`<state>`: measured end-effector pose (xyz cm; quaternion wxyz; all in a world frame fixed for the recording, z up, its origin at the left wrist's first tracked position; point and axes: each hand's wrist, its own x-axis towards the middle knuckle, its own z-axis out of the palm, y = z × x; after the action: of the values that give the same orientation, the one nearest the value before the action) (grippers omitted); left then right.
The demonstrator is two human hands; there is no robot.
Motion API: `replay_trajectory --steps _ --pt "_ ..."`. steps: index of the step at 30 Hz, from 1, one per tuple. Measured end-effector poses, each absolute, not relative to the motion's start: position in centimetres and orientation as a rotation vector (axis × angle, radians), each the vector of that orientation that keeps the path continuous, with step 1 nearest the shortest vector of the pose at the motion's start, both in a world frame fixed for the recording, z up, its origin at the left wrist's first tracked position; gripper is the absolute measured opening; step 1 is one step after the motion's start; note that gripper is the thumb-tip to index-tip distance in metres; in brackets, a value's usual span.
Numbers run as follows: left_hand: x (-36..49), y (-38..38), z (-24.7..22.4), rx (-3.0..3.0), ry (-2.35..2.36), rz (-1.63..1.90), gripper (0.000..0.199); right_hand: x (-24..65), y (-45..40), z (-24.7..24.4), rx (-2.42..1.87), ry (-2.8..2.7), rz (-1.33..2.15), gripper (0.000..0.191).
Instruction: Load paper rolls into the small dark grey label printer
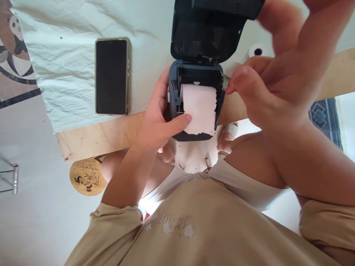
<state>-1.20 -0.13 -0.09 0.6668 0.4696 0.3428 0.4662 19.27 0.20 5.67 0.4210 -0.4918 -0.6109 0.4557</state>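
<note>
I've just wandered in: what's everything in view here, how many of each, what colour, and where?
Device: one, dark blue-black, centre
Lid: one, black, open above the device
Paper: one strip, white, in the device's opening
Wooden board: one, light brown, across the middle
Pale cloth: one, light green, over the board
Phone: one, black screen, on the cloth, left
Roll: at least one, white, upper right
Panda mat: one, brown-black-white, top left
Round panda-printed top: one, yellow-brown, lower left
Patterned cloth: one, dark blue, far right
Metal frame: one, silver, far left
Shirt: one, tan, bottom
Left hand: one, bare, gripping the device
Right hand: one, bare, right of the device
</note>
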Motion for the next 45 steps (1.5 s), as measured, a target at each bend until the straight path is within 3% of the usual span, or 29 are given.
replay_trajectory --steps 5,18,26,30,45 --pt "-1.1 -0.1 -0.1 1.063 0.794 1.063 0.063 19.0 0.9 5.0 -1.083 -1.588 0.749 0.025" --pt "-0.7 -0.5 0.3 1.0 0.809 1.064 0.072 20.7 0.8 2.4 -0.922 -2.038 0.83 0.025" --pt "-0.7 -0.2 0.3 1.076 0.73 1.09 0.055 19.8 0.5 1.6 -1.04 -1.811 1.324 0.07" --pt "-0.4 -0.3 -0.1 1.078 0.765 1.123 0.045 19.7 0.8 1.7 -1.081 -1.799 1.252 0.072" --pt "-0.5 -0.5 1.0 0.945 0.814 1.033 0.05 19.2 0.5 2.6 -1.284 -1.831 1.224 0.066"
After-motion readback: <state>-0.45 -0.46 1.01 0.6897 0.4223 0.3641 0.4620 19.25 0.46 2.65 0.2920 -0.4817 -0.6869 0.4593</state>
